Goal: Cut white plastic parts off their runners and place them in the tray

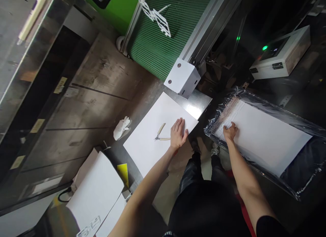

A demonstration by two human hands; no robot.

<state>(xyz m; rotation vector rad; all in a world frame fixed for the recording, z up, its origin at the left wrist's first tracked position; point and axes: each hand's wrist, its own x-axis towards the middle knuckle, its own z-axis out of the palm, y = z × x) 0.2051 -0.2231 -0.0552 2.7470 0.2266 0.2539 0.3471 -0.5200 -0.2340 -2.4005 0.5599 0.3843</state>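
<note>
My left hand [178,132] lies flat, fingers stretched out, on a large white sheet [152,141] spread over the metal worktable. Small cutters with pale handles [160,133] rest on that sheet just left of the hand. My right hand [230,131] is curled at the near left corner of a second white sheet [265,135], fingers pinched on its edge. That sheet lies on top of a box lined with a shiny plastic bag [300,191].
A green conveyor belt [158,43] carries a white moulded plastic part [155,16]. A white glove [121,128] lies on the metal worktable [102,80]. More white sheets [96,192] and a yellow card [123,172] sit at the lower left. A white control box [282,56] stands at the right.
</note>
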